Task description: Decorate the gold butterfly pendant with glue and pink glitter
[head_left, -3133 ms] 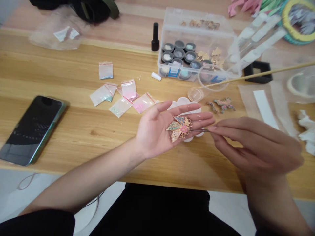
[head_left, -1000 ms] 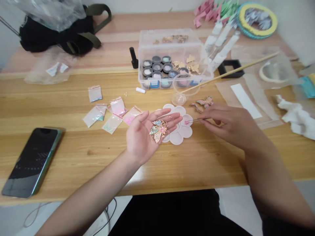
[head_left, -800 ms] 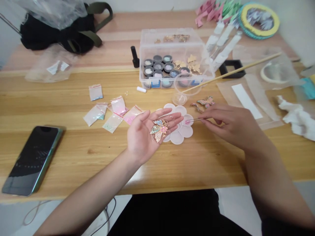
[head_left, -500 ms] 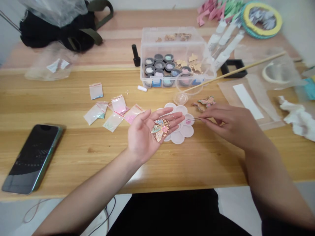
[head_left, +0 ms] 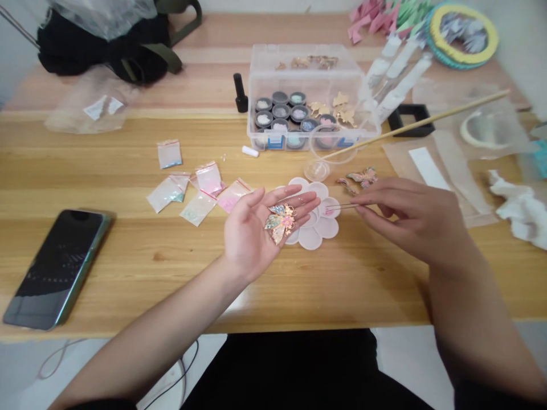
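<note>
Delicately, the right hand (head_left: pixel 405 222) is pinching thin tweezers (head_left: pixel 347 206) between thumb and forefinger, their tips pointing into a petal well of a white flower-shaped palette (head_left: pixel 310 239) where pink bits (head_left: pixel 329 210) are lying. The left hand (head_left: pixel 245 233) is lying palm up with its fingers extended, and the gold winged ornament (head_left: pixel 280 223) is resting on it near the finger bases. Its fingertips are reaching over the palette, ending near the tweezer tips, so the room between them is looking narrow.

Just beyond the right fingers, a second winged ornament (head_left: pixel 362 177) and a clear cup (head_left: pixel 317 169) are crowding the far side, with a wooden stick (head_left: pixel 427 124) slanting away to the right. Toward the person, wood is showing from the palette to the front edge of the table (head_left: pixel 363 296); on the left, more is stretching between the forearm and a phone (head_left: pixel 53 267), which is lying close to that edge.

The left fingers are hiding part of the palette. Whether the tweezer tips are holding a bit, I cannot tell. A black bag (head_left: pixel 98 51) is running out at the top, and a turquoise item (head_left: pixel 540 158) is being cut off at the right.
</note>
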Demonstrator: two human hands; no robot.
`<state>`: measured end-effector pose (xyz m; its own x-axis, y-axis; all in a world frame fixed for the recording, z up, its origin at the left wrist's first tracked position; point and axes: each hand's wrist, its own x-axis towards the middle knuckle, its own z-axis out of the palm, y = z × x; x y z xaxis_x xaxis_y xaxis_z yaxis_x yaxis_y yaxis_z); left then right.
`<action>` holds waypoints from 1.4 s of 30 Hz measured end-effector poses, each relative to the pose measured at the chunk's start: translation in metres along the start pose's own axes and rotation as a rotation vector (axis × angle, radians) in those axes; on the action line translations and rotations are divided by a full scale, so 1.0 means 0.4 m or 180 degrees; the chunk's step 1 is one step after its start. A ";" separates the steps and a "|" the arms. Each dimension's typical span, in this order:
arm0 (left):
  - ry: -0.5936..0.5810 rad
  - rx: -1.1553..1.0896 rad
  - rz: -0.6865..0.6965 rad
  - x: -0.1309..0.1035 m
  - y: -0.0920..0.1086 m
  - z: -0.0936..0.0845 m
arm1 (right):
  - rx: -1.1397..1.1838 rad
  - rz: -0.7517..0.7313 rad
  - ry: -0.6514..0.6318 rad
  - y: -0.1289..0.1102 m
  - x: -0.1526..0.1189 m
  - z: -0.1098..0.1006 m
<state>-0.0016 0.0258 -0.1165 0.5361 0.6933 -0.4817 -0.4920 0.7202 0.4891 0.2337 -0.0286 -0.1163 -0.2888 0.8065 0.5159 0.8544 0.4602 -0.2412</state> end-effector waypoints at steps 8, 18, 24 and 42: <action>-0.0117 -0.0235 -0.0200 -0.006 -0.002 0.005 | 0.0212 -0.0120 0.0381 -0.101 0.026 -0.003; -0.0480 -0.0263 -0.0249 -0.006 -0.003 0.005 | 0.0095 -0.0273 0.0316 -0.125 0.030 0.018; -0.0557 -0.0279 -0.0233 -0.007 -0.006 0.003 | 0.0132 -0.0311 0.0234 -0.126 0.030 0.021; -0.0603 -0.0387 -0.0348 -0.006 -0.006 0.002 | 0.0058 -0.0284 0.0135 -0.125 0.024 0.018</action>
<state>-0.0012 0.0225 -0.1158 0.7041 0.6022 -0.3763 -0.4968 0.7964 0.3450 0.1850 -0.0413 -0.1054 -0.3445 0.7456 0.5704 0.8180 0.5365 -0.2072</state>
